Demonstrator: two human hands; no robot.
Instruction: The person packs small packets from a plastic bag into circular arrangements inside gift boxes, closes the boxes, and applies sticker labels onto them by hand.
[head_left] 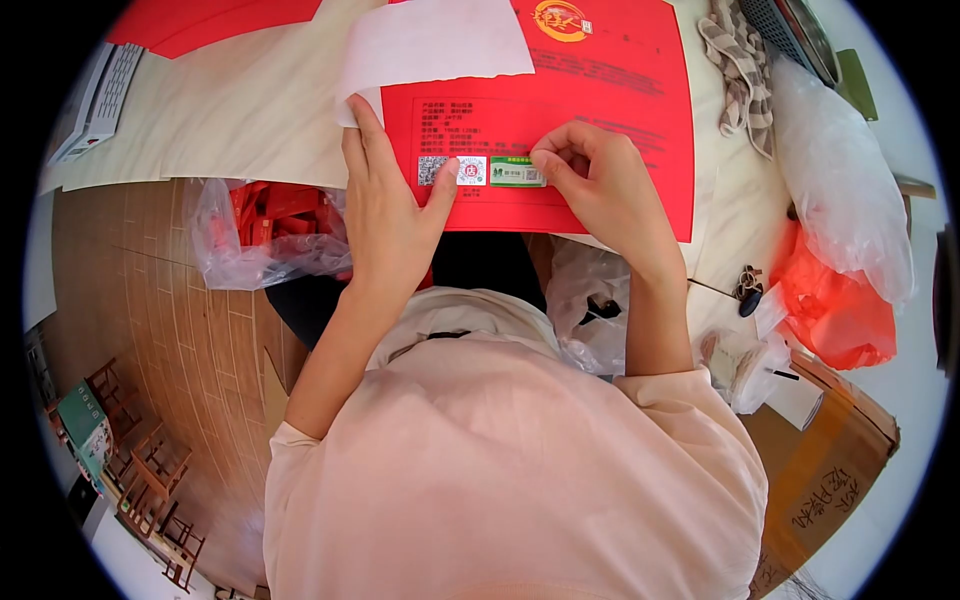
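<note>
A red printed sheet [640, 150] lies on the table in front of me, with a gold emblem, dark text and a row of labels. My left hand [385, 190] rests at its left side, the thumb beside the QR code label [433, 170] and a round red seal label [471, 171]. A white paper sheet [440, 45] is caught at the left fingertips and covers the red sheet's upper left. My right hand [605, 180] pinches the right end of a green-and-white sticker [515, 172], which sits against the red sheet right of the seal label.
Below the table edge at left hangs a clear bag [270, 235] of red packets. Checkered cloth [738, 70], clear plastic [840, 170], an orange-red bag [835, 300] and keys [748, 290] are at right. A cardboard box [820, 480] stands lower right.
</note>
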